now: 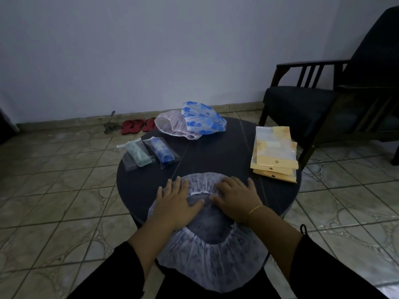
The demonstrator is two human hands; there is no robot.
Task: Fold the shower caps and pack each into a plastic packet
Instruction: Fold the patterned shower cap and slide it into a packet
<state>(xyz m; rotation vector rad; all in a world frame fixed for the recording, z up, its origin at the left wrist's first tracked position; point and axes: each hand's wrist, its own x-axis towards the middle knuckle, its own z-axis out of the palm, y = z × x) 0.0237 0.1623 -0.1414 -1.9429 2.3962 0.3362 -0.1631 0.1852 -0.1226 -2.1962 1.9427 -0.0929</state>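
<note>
The fingers [172, 186] of the left hand [176, 203] lie straight and spread, pressing flat on the white shower cap [211, 253]; the fingers of the right hand [236, 198] do the same, gripping nothing. The cap lies opened out at the near edge of the round dark desk [226, 156], its long axis running from the person toward the wall, its elastic opening facing up. On the desk's far side a pink cap [170, 124] and a blue-patterned cap [203, 118] rest touching each other. To the left lie two filled packets [149, 153], side by side. To the right sits a stack of empty packets [275, 153]. A dark chair [313, 100] stands beyond.
</note>
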